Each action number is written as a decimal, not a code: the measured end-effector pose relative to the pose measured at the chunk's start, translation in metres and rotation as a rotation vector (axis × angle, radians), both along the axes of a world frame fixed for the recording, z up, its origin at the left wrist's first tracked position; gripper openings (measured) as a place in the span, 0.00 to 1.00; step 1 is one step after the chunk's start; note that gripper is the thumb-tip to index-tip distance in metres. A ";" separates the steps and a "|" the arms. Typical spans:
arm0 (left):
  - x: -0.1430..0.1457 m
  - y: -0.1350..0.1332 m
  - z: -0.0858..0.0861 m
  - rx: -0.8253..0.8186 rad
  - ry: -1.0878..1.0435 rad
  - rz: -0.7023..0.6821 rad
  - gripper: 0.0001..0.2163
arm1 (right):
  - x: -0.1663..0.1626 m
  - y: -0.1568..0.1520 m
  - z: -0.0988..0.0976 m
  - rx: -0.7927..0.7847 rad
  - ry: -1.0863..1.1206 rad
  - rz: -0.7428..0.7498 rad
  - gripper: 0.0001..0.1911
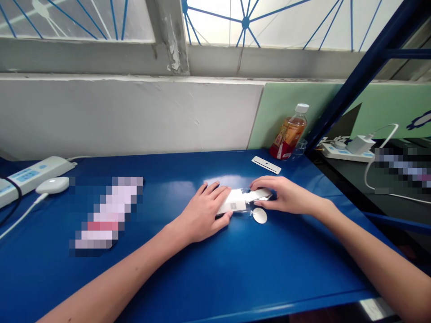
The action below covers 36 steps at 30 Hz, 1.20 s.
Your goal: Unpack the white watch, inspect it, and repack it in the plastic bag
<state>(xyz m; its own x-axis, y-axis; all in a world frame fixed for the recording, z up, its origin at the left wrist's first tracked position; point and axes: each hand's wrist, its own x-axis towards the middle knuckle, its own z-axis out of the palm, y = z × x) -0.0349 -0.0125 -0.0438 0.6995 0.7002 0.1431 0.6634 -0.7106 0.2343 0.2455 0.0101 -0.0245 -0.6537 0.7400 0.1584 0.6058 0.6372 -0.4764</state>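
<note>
My left hand [208, 208] is closed over the left part of a small white box [235, 202] lying on the blue table [229, 269]. A grey square mark shows on the box's face, and clear plastic shows near its right end. My right hand [281, 194] pinches a white strip-like piece [257, 194] at that end, thumb below and fingers above. Whether this piece is joined to the box I cannot tell. Just below it, a round white tag [260, 216] rests on the table. Behind my right hand lies a flat white card [266, 165] with a dark slot.
A drink bottle [289, 134] stands at the back right against the green panel. On the left are a white power strip [37, 177], a white oval device [53, 185] with a cable, and a blurred-out rectangular thing [111, 211]. A blue metal post [350, 85] rises at the right.
</note>
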 end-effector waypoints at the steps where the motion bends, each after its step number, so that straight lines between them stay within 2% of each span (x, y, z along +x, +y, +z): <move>1: 0.000 0.000 0.000 -0.001 -0.004 0.001 0.25 | 0.003 0.001 0.004 0.002 -0.018 -0.018 0.13; 4: 0.000 0.000 -0.001 -0.006 -0.014 0.003 0.25 | 0.008 0.001 0.011 0.049 0.000 -0.065 0.10; 6: 0.000 0.001 -0.002 -0.010 -0.016 0.004 0.25 | 0.008 0.000 0.012 0.067 0.094 -0.112 0.10; 11: -0.001 0.000 -0.002 -0.018 -0.024 0.006 0.25 | -0.001 0.000 0.003 -0.080 0.406 -0.259 0.15; 15: -0.001 0.000 -0.002 -0.016 -0.030 -0.001 0.25 | -0.010 0.001 -0.008 -0.141 0.475 -0.286 0.13; 18: -0.001 0.000 -0.001 -0.011 -0.039 -0.002 0.25 | -0.016 0.000 -0.013 -0.276 0.620 -0.223 0.13; 23: -0.001 0.000 0.000 -0.010 -0.034 -0.007 0.25 | -0.024 -0.004 -0.019 -0.658 0.841 -0.026 0.13; 26: 0.000 -0.001 -0.001 -0.002 -0.041 0.000 0.25 | -0.023 -0.003 -0.019 -0.781 0.900 -0.027 0.15; 28: 0.000 -0.001 -0.001 0.005 -0.041 0.006 0.24 | -0.017 0.000 -0.015 -0.794 0.981 -0.094 0.16; 31: 0.001 -0.001 -0.001 -0.001 -0.031 0.009 0.25 | -0.004 0.005 -0.005 -0.759 1.138 -0.248 0.11; 33: 0.001 -0.001 0.001 -0.013 -0.018 0.004 0.26 | 0.003 0.007 0.002 -0.729 1.169 -0.331 0.09; 36: 0.000 -0.001 0.002 -0.022 -0.005 -0.004 0.26 | 0.006 0.009 0.006 -0.712 1.134 -0.372 0.15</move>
